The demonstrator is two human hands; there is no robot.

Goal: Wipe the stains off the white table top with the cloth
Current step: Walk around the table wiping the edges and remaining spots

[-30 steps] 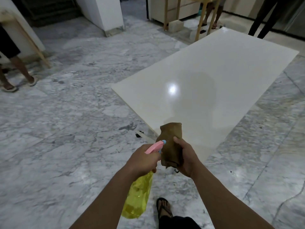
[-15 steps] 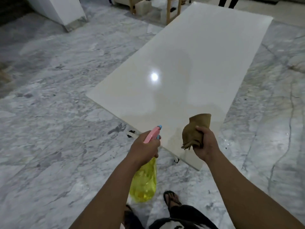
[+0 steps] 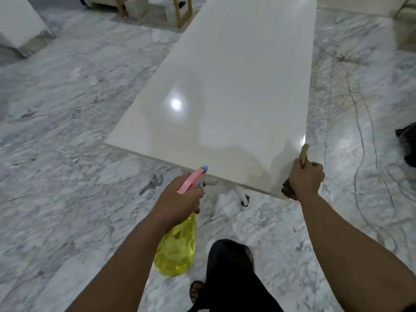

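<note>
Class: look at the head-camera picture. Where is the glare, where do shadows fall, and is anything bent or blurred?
Head view: a round glare spot shines on the glossy table top; a soft shadow falls across its near end; the wide lens bows the table's edges; the floor looks slightly smeared.

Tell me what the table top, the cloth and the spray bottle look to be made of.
Table top: glossy white slab, maybe laminate or polished stone; it mirrors a ceiling light. Cloth: soft brown fabric, matte, bunched in the right hand. Spray bottle: translucent yellow plastic with a pink trigger head, held by the left hand.
</note>
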